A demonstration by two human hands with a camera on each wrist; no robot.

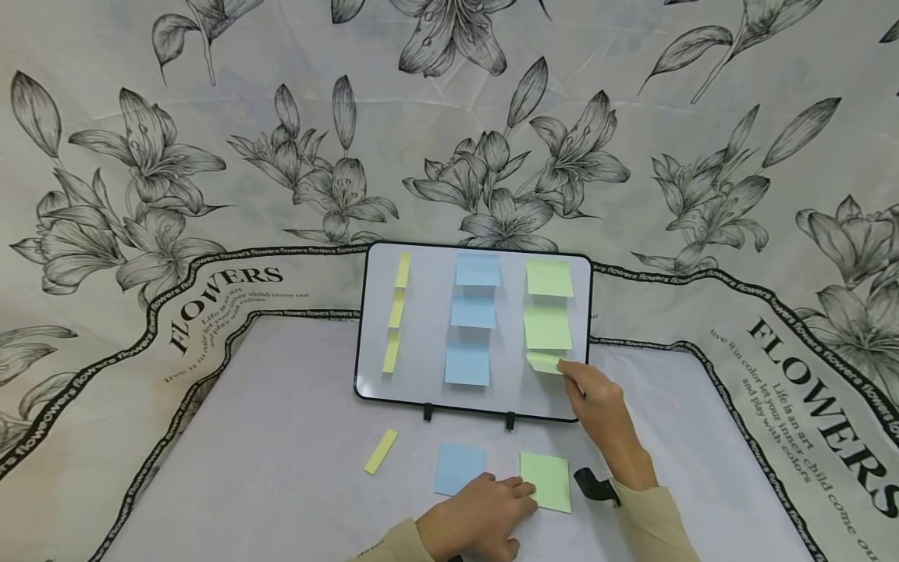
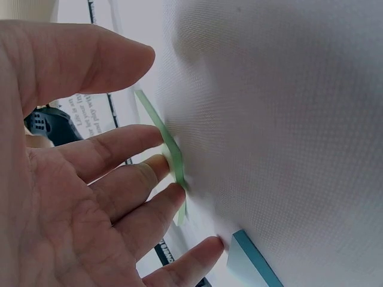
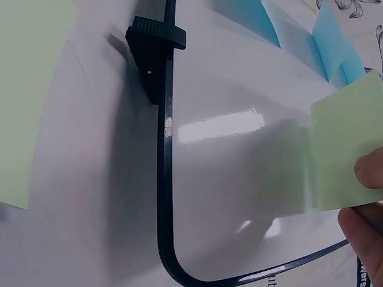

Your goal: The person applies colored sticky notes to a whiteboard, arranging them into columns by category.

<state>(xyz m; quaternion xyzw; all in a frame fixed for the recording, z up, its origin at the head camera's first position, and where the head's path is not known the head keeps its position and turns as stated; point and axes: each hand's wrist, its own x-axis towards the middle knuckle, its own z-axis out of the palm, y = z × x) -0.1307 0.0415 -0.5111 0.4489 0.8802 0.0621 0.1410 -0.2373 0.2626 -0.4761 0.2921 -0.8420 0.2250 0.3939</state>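
My right hand (image 1: pixel 605 410) pinches a light green sticky note (image 1: pixel 542 363) between thumb and fingertips, at the lower right of the framed whiteboard (image 1: pixel 424 320). In the right wrist view the pinched note (image 3: pixel 344 143) tilts away from the board's glossy face. My left hand (image 1: pixel 481 513) lies low over the white cloth, its fingertips at the left edge of a green sticky note pad (image 1: pixel 551 480). Seen from the left wrist, the fingers are loosely spread along the edge of that green pad (image 2: pixel 157 122), with the thumb apart. Beside that hand lies a blue sticky note pad (image 1: pixel 458 468).
Yellow strips (image 1: pixel 396 308), blue notes (image 1: pixel 472 312) and green notes (image 1: pixel 548 328) hang in three columns on the board. Black feet (image 1: pixel 509 421) support its lower edge. A yellow strip pad (image 1: pixel 381 451) lies front left. A flower-printed cloth (image 1: pixel 456 164) rises behind.
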